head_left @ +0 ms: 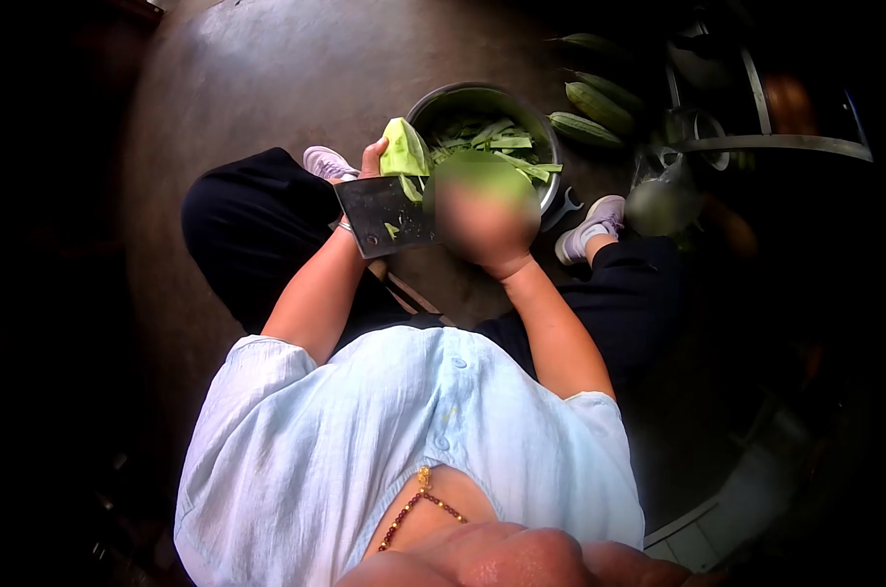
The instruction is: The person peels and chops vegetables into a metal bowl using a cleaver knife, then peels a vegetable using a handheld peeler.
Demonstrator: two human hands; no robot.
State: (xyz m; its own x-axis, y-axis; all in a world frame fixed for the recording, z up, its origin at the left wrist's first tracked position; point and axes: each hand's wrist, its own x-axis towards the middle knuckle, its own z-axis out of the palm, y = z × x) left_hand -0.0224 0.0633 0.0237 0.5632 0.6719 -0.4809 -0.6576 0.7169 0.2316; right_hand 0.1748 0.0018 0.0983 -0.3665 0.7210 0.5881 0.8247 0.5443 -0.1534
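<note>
My left hand (pixel 372 158) grips a pale green peeled gourd (pixel 404 149), its thumb showing beside it. The dark, broad blade of a cleaver (pixel 384 217) lies just below the gourd, over part of my left hand, with green scraps stuck to it. At the blade's right end is my right hand (pixel 492 225), closed on the cleaver; a blurred patch hides its fingers and the handle. Both hands are at the near side of a round metal basin (pixel 550 147), which holds cut green strips (pixel 497 135).
Several ridged green gourds (pixel 599 106) lie on the floor beyond the basin, at the right. A plastic bag (pixel 658 191) and a metal-framed rack (pixel 775 143) stand further right. My shoes (pixel 599 220) are on either side of the basin.
</note>
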